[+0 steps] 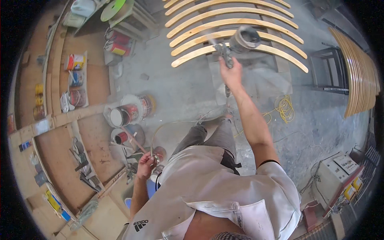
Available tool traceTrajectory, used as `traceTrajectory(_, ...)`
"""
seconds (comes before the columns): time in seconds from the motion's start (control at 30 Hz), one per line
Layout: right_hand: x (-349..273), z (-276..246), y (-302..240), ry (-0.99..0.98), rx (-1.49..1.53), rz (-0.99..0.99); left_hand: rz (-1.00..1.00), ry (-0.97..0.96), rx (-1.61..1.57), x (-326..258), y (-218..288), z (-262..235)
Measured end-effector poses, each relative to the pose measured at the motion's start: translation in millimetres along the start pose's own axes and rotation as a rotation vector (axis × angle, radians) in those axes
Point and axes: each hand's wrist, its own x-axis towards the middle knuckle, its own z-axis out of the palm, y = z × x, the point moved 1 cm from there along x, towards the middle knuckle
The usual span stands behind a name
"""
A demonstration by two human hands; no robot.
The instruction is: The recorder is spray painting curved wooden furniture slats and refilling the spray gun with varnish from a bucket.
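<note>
My right hand reaches forward, closed round the handle of a spray gun with a dark, stained cup. Pale mist hangs at the gun's front. Beneath and beyond it lie several curved wooden slats, side by side and spaced apart; the gun and cup cover part of the nearest ones. At my left side, my left hand pinches a thin, pale hose. That hose loops across in front of my legs toward the gun.
Paint cans and buckets stand on the left beside wooden shelving. A coiled yellow hose lies on the grey floor. More glossy slats rest by a dark stand on the right. A pale control box sits lower right.
</note>
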Motion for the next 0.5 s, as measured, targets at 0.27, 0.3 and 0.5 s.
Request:
traceTrajectory(0.27,-74.3,83.9,-25.0,-0.301,0.018,0.035,-0.035,0.129,-0.139,-12.8,-37.3,-61.0)
traceTrajectory(0.3,-82.8,88.0,-24.0,-0.304,0.015,0.034,-0.036,0.129,-0.143,-13.3,-41.0,-66.6)
traceTrajectory(0.5,-111.9,92.6,-18.8,-0.325,-0.005,0.026,-0.034,0.144,-0.096,-14.6,-43.8,-86.0)
